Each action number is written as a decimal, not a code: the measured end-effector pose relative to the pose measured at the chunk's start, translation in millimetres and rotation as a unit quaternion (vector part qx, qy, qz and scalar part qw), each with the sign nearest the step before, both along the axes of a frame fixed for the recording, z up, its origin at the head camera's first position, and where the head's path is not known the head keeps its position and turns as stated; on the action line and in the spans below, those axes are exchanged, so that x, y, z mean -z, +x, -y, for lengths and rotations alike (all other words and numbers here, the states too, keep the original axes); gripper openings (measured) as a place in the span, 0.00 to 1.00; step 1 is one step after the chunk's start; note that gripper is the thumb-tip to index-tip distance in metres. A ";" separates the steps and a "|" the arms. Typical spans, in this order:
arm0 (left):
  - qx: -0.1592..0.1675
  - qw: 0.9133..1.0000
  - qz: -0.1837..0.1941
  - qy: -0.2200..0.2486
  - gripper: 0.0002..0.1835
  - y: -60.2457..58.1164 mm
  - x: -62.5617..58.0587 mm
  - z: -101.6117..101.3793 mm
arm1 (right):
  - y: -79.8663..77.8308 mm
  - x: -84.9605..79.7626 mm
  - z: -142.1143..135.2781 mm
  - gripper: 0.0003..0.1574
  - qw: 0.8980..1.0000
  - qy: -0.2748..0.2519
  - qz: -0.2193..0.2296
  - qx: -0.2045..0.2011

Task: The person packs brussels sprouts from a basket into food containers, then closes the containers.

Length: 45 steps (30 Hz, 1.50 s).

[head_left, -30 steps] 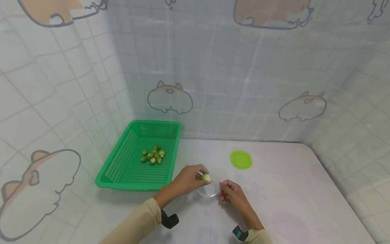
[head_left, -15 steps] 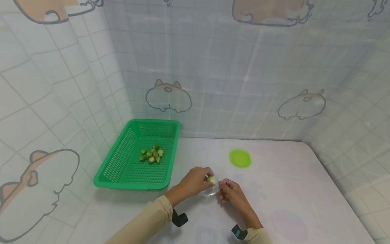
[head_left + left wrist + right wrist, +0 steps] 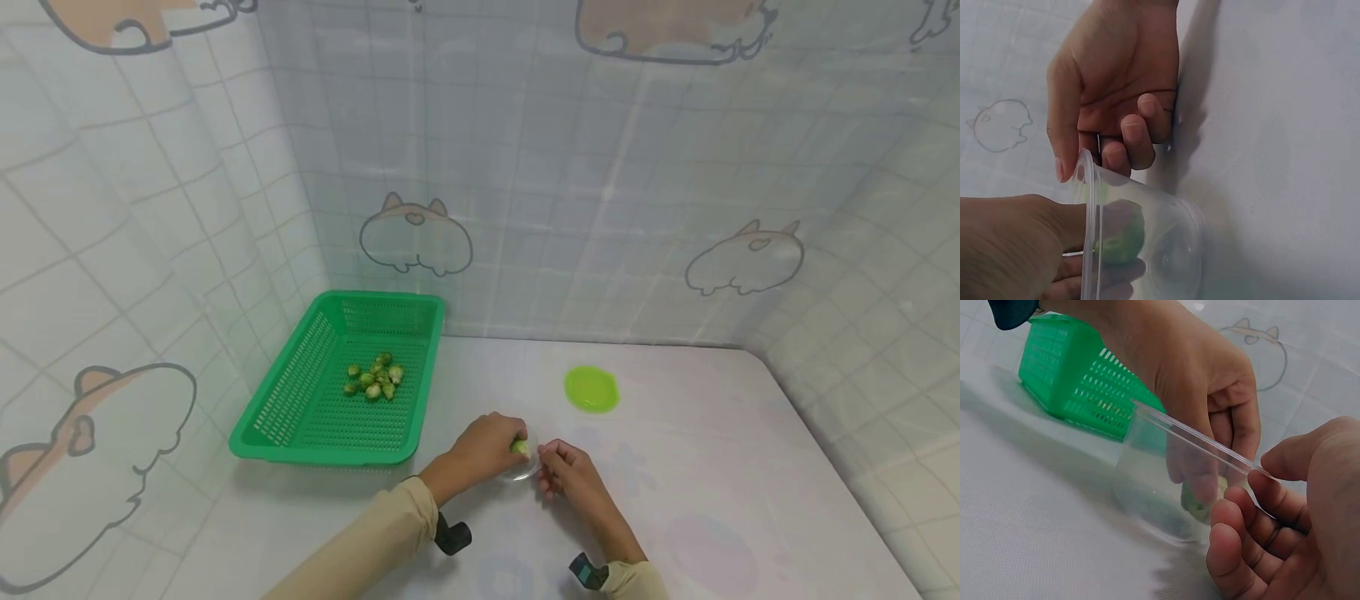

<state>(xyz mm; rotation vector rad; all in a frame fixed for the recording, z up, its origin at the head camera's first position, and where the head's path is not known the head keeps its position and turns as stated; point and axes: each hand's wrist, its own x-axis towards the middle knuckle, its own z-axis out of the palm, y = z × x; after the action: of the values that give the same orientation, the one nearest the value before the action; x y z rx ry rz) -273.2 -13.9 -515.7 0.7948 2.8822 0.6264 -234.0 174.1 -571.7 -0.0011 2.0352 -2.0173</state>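
My left hand [image 3: 487,446] reaches down into a clear plastic tub [image 3: 1147,469], its fingers pinching a Brussels sprout [image 3: 1124,236] inside the walls. In the head view the sprout's pale green side shows beyond the fingertips. The right hand [image 3: 572,475] pinches the tub's rim between thumb and index finger, the other fingers curled loosely outside the wall. The tub stands upright on the table. To the left, a green plastic basket [image 3: 255,442] holds a small heap of Brussels sprouts [image 3: 375,379].
A bright lime-green round lid [image 3: 592,389] lies flat on the white tabletop [image 3: 675,450], behind the right hand. Tiled curtains with cartoon dogs [image 3: 416,237] rise behind the table and at both sides.
The left hand has moved right and down with the sprout, from above the tub to inside it. The right hand has stayed at the rim.
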 end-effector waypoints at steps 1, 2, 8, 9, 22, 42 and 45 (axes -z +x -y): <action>0.000 1.000 0.000 -0.006 0.09 0.2 -0.2 -0.9 | -0.1 0.2 -0.1 0.22 1.000 0.001 0.000 0.001; 0.000 1.000 0.000 -0.013 0.09 0.4 -0.4 -1.9 | -0.1 0.4 -0.2 0.22 1.000 0.003 0.001 0.002; 0.000 0.999 -0.001 -0.041 0.09 2.8 0.4 -4.8 | 0.2 0.3 0.3 0.21 1.000 0.005 0.001 0.001; 0.000 0.999 -0.002 -0.042 0.09 3.3 0.6 -4.9 | 0.2 0.4 0.4 0.21 1.000 0.003 0.001 0.001; -0.009 0.999 -0.019 -0.035 0.11 7.0 -4.2 -3.0 | 1.6 -1.7 0.5 0.18 1.000 0.009 0.008 0.005; -0.003 0.983 0.015 0.183 0.11 0.5 -32.2 36.0 | 0.5 -3.0 0.8 0.23 1.000 0.018 0.006 0.007; -0.011 0.974 0.024 0.224 0.10 1.2 -42.4 45.6 | 0.6 -4.5 1.0 0.22 1.000 0.021 0.009 0.007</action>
<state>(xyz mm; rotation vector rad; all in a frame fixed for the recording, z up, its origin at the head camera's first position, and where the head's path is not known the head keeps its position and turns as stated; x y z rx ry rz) -272.0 -59.5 -473.4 0.7757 2.7395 1.3064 -233.3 173.1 -567.2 0.0399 2.0731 -1.9747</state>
